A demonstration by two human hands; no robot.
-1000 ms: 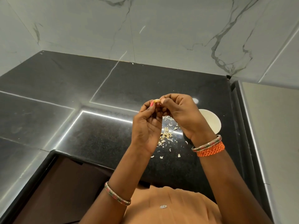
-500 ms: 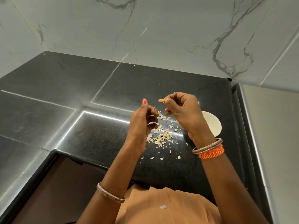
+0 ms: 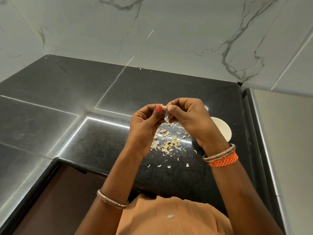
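a black counter (image 3: 84, 92) spans the scene. above its near middle the left hand (image 3: 145, 126) and right hand (image 3: 191, 119) meet, fingers curled. a white bowl (image 3: 221, 129) sits to their right, a heap of peels (image 3: 169, 143) beneath them. both hands pinch one small pale clove (image 3: 164, 107) at the fingertips.

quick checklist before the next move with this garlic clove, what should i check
1. Grip on the garlic clove: ok, the left hand and the right hand both pinch it at the fingertips.
2. Clove over the pile of peels: ok, the pile lies on the counter below the hands.
3. Clove fully skinned: cannot tell, fingers cover most of it.
4. White bowl close by: ok, it stands beside the right wrist; its inside is partly hidden.
5. Peels kept together: not ok, loose bits lie scattered toward the counter's front edge.
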